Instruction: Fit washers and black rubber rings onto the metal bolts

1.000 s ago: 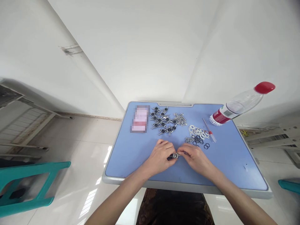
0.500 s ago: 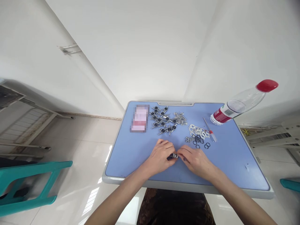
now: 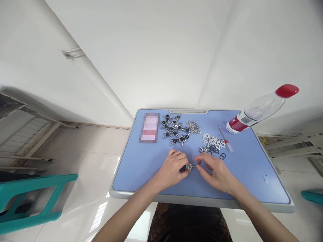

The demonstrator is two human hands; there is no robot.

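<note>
Near the front middle of the table, my left hand [image 3: 175, 166] is closed around a small black-and-metal fitting [image 3: 188, 167]. A thin metal shank [image 3: 194, 166] sticks out of it to the right. My right hand [image 3: 214, 171] is open at the shank's end, thumb and forefinger apart; whether a fingertip touches the shank I cannot tell. Behind the hands lie several similar fittings with round black tops [image 3: 174, 133], with a pile of screws [image 3: 193, 127] beside them. Flat metal plates [image 3: 213, 140], black rings [image 3: 222, 156] and small nuts [image 3: 203, 149] lie beyond my right hand.
A red-handled screwdriver [image 3: 228, 145] lies right of the plates. The red-capped plastic bottle [image 3: 238, 122] stands at the table's back right. A blurred pink rectangle [image 3: 149, 127] is at the back left. Teal stool [image 3: 50, 188] on the floor at left; white wall behind the blue table [image 3: 141, 161].
My right thumb and forefinger have spread apart and moved slightly right, off the fitting, so its metal shank now shows. My left hand keeps its hold in the same place.
</note>
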